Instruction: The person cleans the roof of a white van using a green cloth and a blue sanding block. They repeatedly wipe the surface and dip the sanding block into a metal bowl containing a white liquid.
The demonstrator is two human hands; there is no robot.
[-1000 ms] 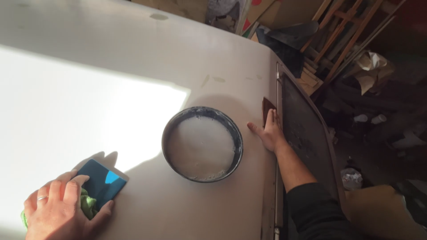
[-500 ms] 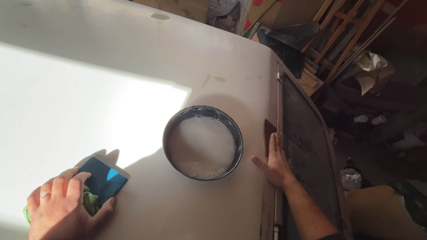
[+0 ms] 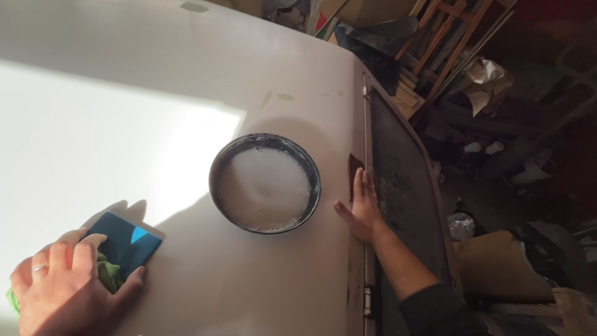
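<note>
White panel (image 3: pixel 186 93): round pan (image 3: pixel 265 183) holds foamy water; left hand (image 3: pixel 65 289) presses blue-green sponge (image 3: pixel 121 249); right hand (image 3: pixel 362 208) flat, open.

A round basin (image 3: pixel 265 183) sits on the flat panel (image 3: pixel 186 87) in front of me, near its right edge, with soapy water (image 3: pixel 264 186) in it. My left hand (image 3: pixel 59 287) lies flat on the panel at the near left corner of my view, well apart from the basin, pressing a sanding block (image 3: pixel 127 241) with a cloth (image 3: pixel 107 274) bunched under my fingers. My right hand (image 3: pixel 362 211) rests flat just right of the basin, at the panel's edge, beside the window (image 3: pixel 404 186). Beyond the window, further right and behind, wooden frames (image 3: pixel 448 43) and clutter lie on the floor (image 3: pixel 528 186).
</note>
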